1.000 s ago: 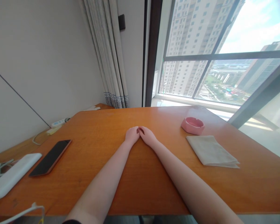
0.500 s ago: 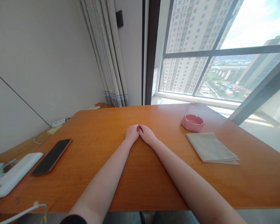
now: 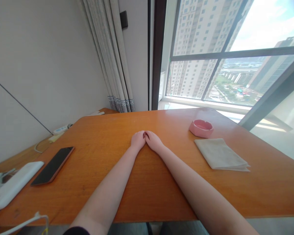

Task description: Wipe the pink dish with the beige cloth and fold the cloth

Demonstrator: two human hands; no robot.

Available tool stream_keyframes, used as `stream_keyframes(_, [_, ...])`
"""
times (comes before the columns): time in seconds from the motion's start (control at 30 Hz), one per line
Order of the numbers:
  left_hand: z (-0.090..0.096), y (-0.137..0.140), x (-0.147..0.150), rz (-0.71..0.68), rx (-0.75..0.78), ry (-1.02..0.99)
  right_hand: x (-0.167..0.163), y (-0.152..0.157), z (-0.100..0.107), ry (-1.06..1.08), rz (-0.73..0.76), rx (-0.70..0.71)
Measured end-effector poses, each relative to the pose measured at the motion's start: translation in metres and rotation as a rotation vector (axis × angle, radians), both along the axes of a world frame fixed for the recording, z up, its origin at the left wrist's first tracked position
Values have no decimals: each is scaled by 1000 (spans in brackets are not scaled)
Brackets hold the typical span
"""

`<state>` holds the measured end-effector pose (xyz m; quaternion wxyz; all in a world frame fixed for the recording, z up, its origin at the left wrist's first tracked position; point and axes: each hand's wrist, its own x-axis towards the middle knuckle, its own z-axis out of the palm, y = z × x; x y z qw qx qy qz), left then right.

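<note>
My left hand (image 3: 138,140) and my right hand (image 3: 154,142) rest together on the wooden table (image 3: 107,130), touching at the thumbs and forefingers. Both are closed with the fingers curled inward, and no object shows in either one. The undersides of the fingers are hidden. To the right of my right hand lies a folded light grey cloth (image 3: 220,154). Just behind that cloth stands a pink ashtray (image 3: 201,129) with notches in its rim. Both things are apart from my hands.
A dark phone (image 3: 52,166) lies flat on the left, beside a long white device (image 3: 16,184). A white cable (image 3: 24,223) crosses the near left corner. Along the wall sits a power strip (image 3: 60,130). A curtain (image 3: 110,55) and a large window (image 3: 210,58) stand beyond the table.
My hands stay in the same place on the table. The whole view has shifted very slightly; no object has been moved.
</note>
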<state>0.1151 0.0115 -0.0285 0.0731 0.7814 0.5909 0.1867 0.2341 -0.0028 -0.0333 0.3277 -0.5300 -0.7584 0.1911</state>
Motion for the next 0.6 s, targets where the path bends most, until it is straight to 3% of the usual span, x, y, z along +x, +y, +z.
stream_keyframes(0.4, [-2, 2, 0, -2, 14, -22, -2, -2, -1, -25, -3, 24])
stream_keyframes(0.47, [-3, 2, 0, -1, 16, -27, 2, -4, 7, -46, -98, 123])
stream_keyframes(0.6, [-2, 1, 0, 0, 6, -64, 39, -12, 36, -118, -457, 465])
